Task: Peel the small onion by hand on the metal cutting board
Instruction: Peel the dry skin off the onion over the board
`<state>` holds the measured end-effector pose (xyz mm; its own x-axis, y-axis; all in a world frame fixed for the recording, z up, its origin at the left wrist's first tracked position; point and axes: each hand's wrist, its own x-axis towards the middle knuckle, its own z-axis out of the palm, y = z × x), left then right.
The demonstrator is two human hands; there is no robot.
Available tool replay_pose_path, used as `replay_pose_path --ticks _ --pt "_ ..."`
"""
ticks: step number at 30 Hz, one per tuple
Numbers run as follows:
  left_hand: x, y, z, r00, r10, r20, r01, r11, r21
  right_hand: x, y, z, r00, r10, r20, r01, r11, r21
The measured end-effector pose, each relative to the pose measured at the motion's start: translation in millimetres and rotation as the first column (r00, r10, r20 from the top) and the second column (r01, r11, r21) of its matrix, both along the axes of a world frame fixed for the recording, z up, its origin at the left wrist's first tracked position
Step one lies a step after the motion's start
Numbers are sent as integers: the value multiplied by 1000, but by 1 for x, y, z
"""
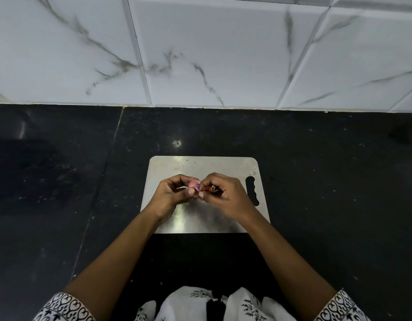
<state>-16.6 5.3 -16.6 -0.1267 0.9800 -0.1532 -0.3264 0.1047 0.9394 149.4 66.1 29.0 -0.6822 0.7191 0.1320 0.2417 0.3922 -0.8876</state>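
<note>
Dim overall, glare spot on black counter (177, 143), soft sheen on metal board (200, 165), wide-angle bending at edges

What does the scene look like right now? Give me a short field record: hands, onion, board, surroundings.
left hand: cupped around the onion, holding it above the board
right hand: fingertips pinching a brownish bit of skin at the onion's right side
onion: small, pink-purple, partly bared
board: metal, flat on the counter, handle slot at its right edge
counter: black stone
wall: white marbled tiles
</note>
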Motion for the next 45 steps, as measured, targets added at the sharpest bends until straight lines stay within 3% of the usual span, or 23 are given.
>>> replay_pose_path --ticks 10,16,20,24,28,30,33,37,39,45 --pt "-3 -1 2 999 -43 7 43 999 -10 4 5 4 996 87 1 -87 995 -54" --pt "-10 6 -2 992 -35 123 40 999 -36 -1 -1 16 981 195 -18 -195 978 -74" --pt "-9 5 -2 986 2 166 9 998 -67 2 7 26 996 78 -45 -81 994 -69" --pt "-7 3 1 982 48 185 -34 996 -80 18 17 32 988 -100 -113 70 967 -246" --pt "-9 1 0 974 58 219 -39 995 -89 22 28 19 958 -268 105 263 963 54" --pt "-10 1 -1 968 50 244 -28 995 -92 22 31 9 921 -286 266 229 947 225" --pt "-9 0 1 976 19 218 0 996 -86 19 28 -2 850 -217 480 55 943 328" --pt "-6 -2 1 989 17 150 -6 998 -67 8 21 9 940 -211 268 128 946 298" --pt "-4 -2 1 991 26 130 -18 998 -56 0 18 18 974 -122 193 61 954 293" --pt "-3 -3 -1 997 -12 75 14 999 -34 -14 24 19 976 40 212 -111 937 332"
